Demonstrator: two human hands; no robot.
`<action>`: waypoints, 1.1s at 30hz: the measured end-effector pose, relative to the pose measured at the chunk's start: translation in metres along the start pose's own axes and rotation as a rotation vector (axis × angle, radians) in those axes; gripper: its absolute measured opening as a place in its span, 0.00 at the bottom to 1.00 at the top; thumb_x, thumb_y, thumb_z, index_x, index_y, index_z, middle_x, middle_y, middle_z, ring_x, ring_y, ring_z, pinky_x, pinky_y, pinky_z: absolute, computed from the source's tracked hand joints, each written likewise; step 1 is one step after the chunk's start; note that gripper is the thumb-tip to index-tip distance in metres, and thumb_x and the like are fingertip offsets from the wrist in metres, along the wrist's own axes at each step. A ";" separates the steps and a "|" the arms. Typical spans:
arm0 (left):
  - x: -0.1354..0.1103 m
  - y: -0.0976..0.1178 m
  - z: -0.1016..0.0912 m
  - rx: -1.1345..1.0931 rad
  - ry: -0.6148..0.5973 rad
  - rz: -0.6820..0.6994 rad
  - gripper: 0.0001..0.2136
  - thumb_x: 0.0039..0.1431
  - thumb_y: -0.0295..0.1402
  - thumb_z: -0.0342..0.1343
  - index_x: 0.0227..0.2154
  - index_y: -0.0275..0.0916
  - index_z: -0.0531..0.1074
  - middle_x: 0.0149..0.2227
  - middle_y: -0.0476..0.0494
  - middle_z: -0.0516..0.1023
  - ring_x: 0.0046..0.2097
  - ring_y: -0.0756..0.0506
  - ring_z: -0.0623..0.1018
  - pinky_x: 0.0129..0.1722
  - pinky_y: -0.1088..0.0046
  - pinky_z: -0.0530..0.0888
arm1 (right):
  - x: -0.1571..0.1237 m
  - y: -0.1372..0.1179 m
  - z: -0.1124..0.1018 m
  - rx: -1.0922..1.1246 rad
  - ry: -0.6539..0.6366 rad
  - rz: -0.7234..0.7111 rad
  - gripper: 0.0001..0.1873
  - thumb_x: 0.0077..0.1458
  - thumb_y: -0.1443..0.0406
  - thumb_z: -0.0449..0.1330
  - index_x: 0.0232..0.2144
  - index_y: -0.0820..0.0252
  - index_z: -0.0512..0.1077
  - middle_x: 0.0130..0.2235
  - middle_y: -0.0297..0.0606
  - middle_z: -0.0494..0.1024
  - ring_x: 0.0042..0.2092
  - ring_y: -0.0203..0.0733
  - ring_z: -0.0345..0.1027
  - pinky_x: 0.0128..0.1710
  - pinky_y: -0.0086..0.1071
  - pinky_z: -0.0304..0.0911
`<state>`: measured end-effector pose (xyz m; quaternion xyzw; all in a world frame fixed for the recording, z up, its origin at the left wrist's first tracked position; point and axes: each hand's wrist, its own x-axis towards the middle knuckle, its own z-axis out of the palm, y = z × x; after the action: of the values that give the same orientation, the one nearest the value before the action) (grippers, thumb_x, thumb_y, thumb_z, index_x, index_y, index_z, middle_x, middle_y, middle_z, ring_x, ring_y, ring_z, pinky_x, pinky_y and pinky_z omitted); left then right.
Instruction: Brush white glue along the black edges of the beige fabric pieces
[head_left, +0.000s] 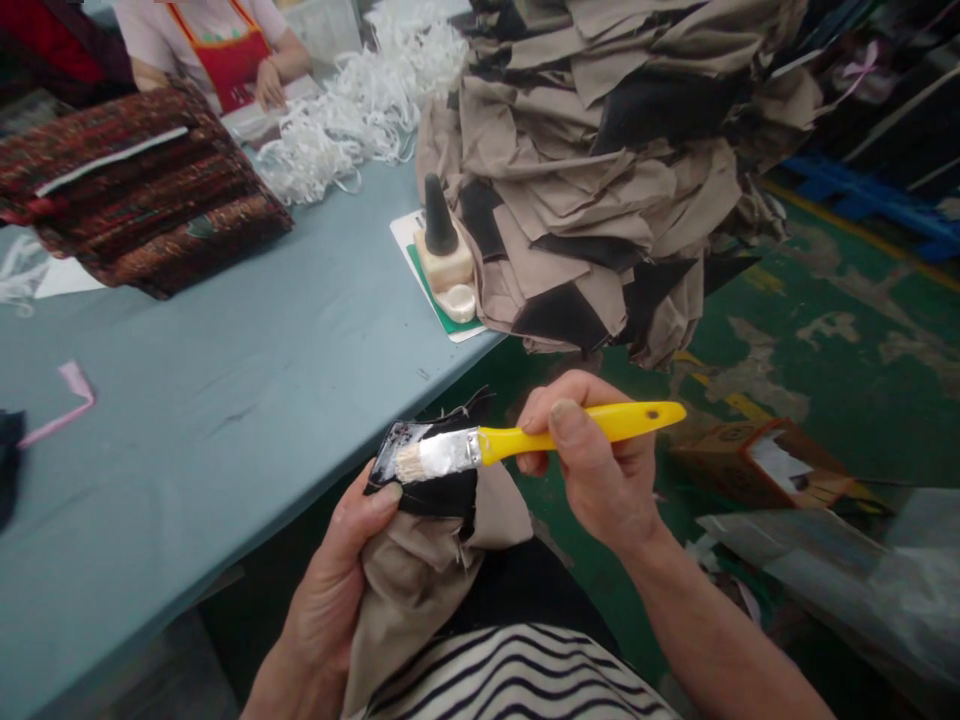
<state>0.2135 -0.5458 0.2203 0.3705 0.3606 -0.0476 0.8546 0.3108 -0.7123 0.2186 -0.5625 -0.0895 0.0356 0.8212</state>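
My right hand (592, 450) grips a paintbrush (510, 442) by its yellow handle, thumb and fingers closed round it. The bristles and metal band are coated white, and the tip rests against a black fabric piece (431, 497) smeared with whitish stuff. Closed on the lower left edge of that piece is my left hand (341, 555), its thumb on top. Beige cloth (420, 570) joined to the black piece hangs down over my lap. Both are held just off the table's front edge.
A tall pile of beige and black fabric pieces (562, 190) overhangs the blue-grey table (225, 370). Beside it stands a cream bottle with a black cone top (442, 250). Patterned cloth (150, 190) and white strings (337, 130) lie near a seated person (225, 50). A cardboard box (750, 465) sits right.
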 end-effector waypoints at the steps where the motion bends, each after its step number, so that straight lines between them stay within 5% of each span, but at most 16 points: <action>1: 0.000 -0.001 0.000 -0.001 0.012 0.013 0.24 0.51 0.31 0.72 0.53 0.40 0.82 0.44 0.39 0.90 0.49 0.30 0.88 0.52 0.55 0.85 | 0.002 0.002 0.003 -0.017 -0.012 0.002 0.19 0.63 0.50 0.68 0.27 0.56 0.77 0.22 0.30 0.75 0.22 0.32 0.68 0.20 0.25 0.63; 9: 0.001 0.004 0.001 -0.020 0.031 -0.001 0.26 0.52 0.30 0.72 0.56 0.41 0.81 0.44 0.40 0.90 0.49 0.31 0.88 0.52 0.56 0.85 | 0.023 0.007 0.007 -0.010 0.208 -0.069 0.20 0.60 0.48 0.69 0.26 0.54 0.75 0.22 0.28 0.72 0.22 0.32 0.66 0.21 0.25 0.63; 19: 0.000 0.011 0.000 -0.137 -0.038 -0.136 0.31 0.55 0.30 0.71 0.63 0.46 0.76 0.51 0.39 0.88 0.48 0.32 0.89 0.51 0.58 0.86 | 0.010 0.017 0.003 -0.032 0.084 -0.007 0.20 0.62 0.49 0.68 0.25 0.55 0.76 0.23 0.30 0.73 0.22 0.33 0.65 0.21 0.27 0.62; 26: 0.000 0.011 -0.004 -0.165 0.011 -0.191 0.31 0.55 0.28 0.69 0.63 0.46 0.76 0.50 0.40 0.89 0.46 0.31 0.89 0.50 0.56 0.87 | 0.023 0.023 0.005 -0.066 0.255 -0.135 0.20 0.62 0.47 0.66 0.27 0.53 0.74 0.24 0.29 0.71 0.23 0.33 0.65 0.23 0.29 0.63; 33: 0.001 0.012 -0.006 -0.181 0.001 -0.199 0.30 0.56 0.28 0.69 0.63 0.46 0.77 0.50 0.40 0.89 0.48 0.32 0.89 0.53 0.57 0.86 | 0.014 0.025 0.000 -0.053 0.188 -0.090 0.22 0.62 0.47 0.66 0.26 0.54 0.74 0.23 0.29 0.71 0.22 0.33 0.63 0.22 0.28 0.61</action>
<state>0.2155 -0.5328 0.2241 0.2543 0.3989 -0.0994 0.8754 0.3260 -0.7012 0.1965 -0.5803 -0.0383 -0.0565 0.8116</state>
